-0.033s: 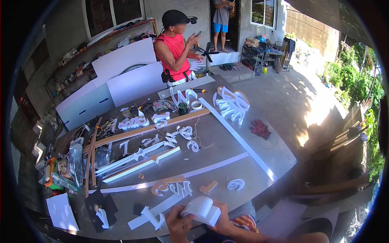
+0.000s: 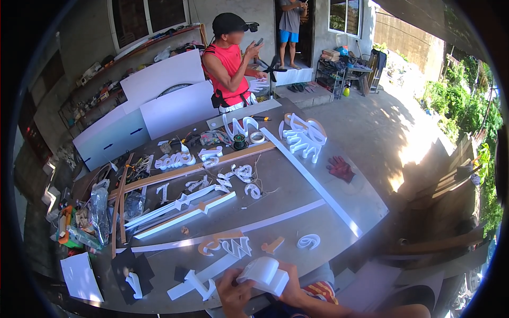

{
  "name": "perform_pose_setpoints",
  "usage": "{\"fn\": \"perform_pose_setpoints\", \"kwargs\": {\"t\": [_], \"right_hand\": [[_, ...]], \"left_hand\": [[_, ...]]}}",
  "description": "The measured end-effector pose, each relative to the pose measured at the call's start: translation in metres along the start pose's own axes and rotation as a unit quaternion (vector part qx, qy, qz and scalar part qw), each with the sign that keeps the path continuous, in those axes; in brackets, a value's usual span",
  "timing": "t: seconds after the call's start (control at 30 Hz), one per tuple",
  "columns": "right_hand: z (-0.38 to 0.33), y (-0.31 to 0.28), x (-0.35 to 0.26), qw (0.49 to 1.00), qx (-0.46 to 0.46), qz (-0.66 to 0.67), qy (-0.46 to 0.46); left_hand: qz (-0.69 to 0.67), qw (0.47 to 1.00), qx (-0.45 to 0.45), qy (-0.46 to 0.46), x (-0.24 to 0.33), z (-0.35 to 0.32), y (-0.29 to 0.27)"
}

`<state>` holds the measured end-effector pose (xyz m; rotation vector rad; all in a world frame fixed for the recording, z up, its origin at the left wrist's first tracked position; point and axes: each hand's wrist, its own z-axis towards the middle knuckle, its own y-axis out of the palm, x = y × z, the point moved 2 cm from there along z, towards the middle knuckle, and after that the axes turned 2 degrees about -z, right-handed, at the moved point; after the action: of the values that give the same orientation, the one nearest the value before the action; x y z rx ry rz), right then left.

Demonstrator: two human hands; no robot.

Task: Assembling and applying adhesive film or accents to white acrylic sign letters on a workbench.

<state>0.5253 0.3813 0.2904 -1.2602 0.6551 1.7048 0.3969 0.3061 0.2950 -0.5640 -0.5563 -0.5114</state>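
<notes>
Head view: a white curved block [image 2: 263, 272] slants far-left to near-right, gripped between half-closed left hand [image 2: 233, 291] and right hand [image 2: 291, 289].

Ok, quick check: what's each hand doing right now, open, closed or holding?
Left hand: closed, holding the left side of a white curved piece.
Right hand: closed, holding the same piece's right side.

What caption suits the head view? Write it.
Left hand and right hand hold a white piece at a cluttered table.
</notes>
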Motion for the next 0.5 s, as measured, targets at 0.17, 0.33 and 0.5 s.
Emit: {"fn": "perform_pose_setpoints", "kwargs": {"t": [0.17,0.33,0.5], "right_hand": [[0.000,-0.004,0.007,0.999,-0.014,0.006,0.038],[0.009,-0.006,0.004,0.989,-0.012,0.091,0.119],[0.019,-0.014,0.011,0.988,-0.072,0.054,0.125]], "left_hand": [[-0.003,1.000,0.005,-0.009,0.001,-0.001,0.002],[0.011,0.999,-0.010,-0.036,0.003,0.001,0.002],[-0.041,0.999,-0.007,0.006,0.002,0.006,0.005]]}}
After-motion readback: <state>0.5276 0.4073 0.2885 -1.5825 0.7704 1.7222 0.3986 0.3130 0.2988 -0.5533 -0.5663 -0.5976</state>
